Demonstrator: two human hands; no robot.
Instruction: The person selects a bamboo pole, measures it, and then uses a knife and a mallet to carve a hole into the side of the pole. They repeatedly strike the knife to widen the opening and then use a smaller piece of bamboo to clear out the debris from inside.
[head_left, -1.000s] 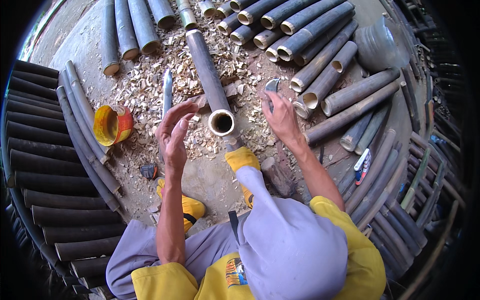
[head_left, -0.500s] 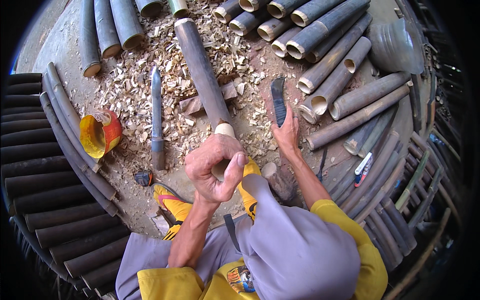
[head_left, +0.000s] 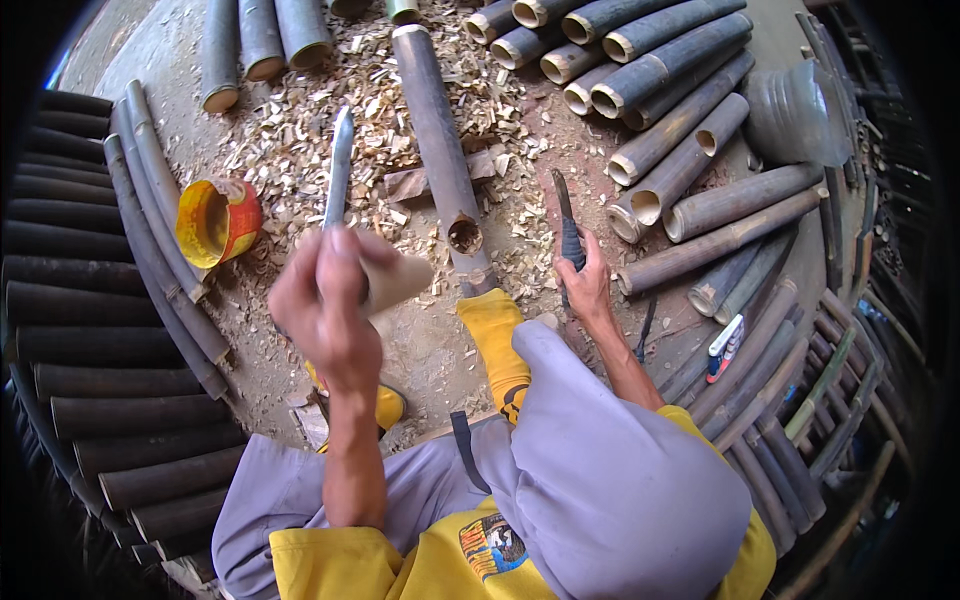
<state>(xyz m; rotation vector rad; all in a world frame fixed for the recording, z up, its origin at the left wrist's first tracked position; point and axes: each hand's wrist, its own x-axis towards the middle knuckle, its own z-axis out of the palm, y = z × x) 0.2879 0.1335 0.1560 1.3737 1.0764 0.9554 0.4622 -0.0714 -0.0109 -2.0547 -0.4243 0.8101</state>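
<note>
My left hand [head_left: 335,300], blurred by motion, is closed around a pale short tube [head_left: 402,282] of wood or bamboo. Beside it lies a dark bamboo pole [head_left: 432,120], with an opening cut near its close end. The pole rests across a wooden block [head_left: 408,184], and my yellow-socked foot [head_left: 493,325] is at its near end. My right hand [head_left: 588,275] grips a knife [head_left: 570,235] by its dark wrapped handle, blade pointing away from me. A pointed metal blade [head_left: 340,165] lies on the chips just beyond my left hand, which hides its lower part.
Wood chips [head_left: 290,130] cover the ground ahead. Cut bamboo tubes [head_left: 680,60] are stacked at the far right, and dark poles [head_left: 110,370] line the left. A yellow-red container [head_left: 245,215] lies on the left, a clear plastic vessel [head_left: 795,115] at the far right, a marker-like item [head_left: 725,345] nearer.
My left hand has pulled back leftward with the pale tube, away from the pole's end, uncovering its opening. The knife in my right hand has turned and shifted slightly nearer. The view has shifted.
</note>
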